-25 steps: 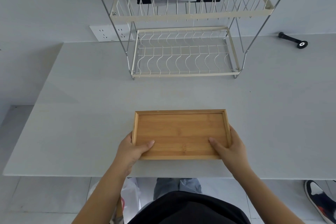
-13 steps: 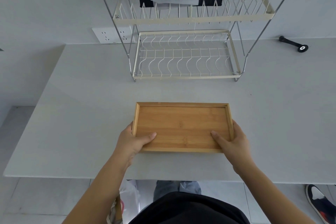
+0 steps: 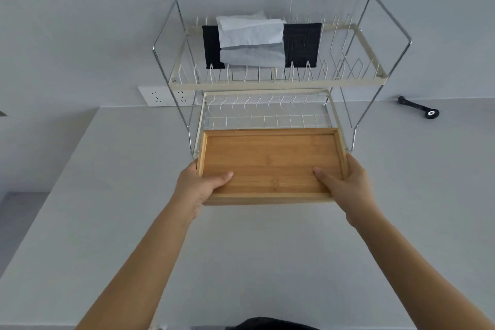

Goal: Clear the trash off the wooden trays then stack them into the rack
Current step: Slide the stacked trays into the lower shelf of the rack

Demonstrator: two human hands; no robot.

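Background stuff only: pale grey table [image 3: 107, 222] fills most of the view, butting up against a plain light wall [image 3: 80, 21] at 12 o'clock. There's a white double wall socket [image 3: 160, 95] on that wall around 10 o'clock, sitting just above the tabletop edge. Over at 2 o'clock a small black tool [image 3: 418, 107] lies flat on the table near the wall, thin handle with a round head that has a white centre; can't tell what it is exactly. Down at 6 o'clock, a sliver of dark clothing [image 3: 267, 324] pokes into the bottom edge.
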